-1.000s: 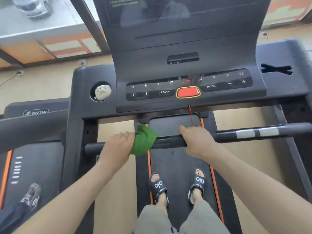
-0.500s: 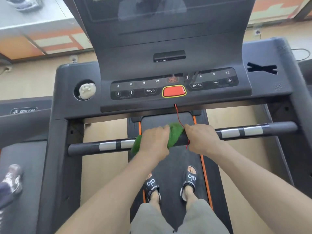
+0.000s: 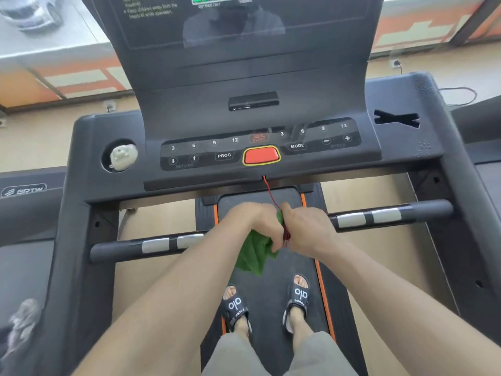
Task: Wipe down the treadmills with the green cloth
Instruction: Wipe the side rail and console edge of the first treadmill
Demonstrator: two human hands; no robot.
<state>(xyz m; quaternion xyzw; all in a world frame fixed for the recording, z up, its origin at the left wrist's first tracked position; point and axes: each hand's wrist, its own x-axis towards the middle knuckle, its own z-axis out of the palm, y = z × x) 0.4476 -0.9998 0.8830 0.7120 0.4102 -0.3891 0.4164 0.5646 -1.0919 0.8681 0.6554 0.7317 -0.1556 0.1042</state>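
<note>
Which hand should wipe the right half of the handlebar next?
Left. The left hand already grips the green cloth at the bar's middle. The right hand grips the handlebar bare, beside the red safety cord, and would probably have to move aside.

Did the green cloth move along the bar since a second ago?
Yes. The green cloth slid rightward along the handlebar, from near the belt's left orange stripe to under the red safety cord, where it hangs from the left hand.

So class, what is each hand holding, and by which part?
Left hand grips the green cloth by its upper end; right hand curls round the handlebar.
</note>
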